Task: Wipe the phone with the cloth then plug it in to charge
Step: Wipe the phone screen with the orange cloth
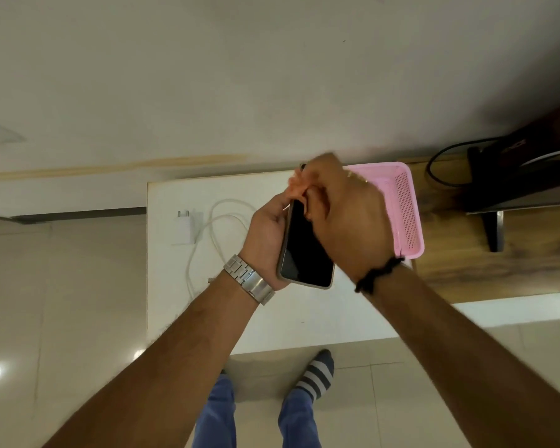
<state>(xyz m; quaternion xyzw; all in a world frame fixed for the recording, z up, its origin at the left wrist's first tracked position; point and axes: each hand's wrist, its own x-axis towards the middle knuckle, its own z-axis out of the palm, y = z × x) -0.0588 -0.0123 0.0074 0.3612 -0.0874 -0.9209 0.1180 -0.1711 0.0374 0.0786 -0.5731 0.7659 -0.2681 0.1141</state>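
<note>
My left hand (265,237) grips a phone (304,253) by its left edge, dark screen facing up, above the white table (272,315). My right hand (346,215) is closed over the phone's top end, pressing a small orange cloth (296,185) against it; only a blurred bit of cloth shows past the fingers. A white charger plug (184,227) lies on the table to the left, and its white cable (220,221) loops beside it toward the table's front.
A pink perforated basket (408,208) stands on the table's right side, partly behind my right hand. Further right is a wooden surface (466,270) with a dark stand (495,227) and a black cable. My feet stand on tiled floor below the table.
</note>
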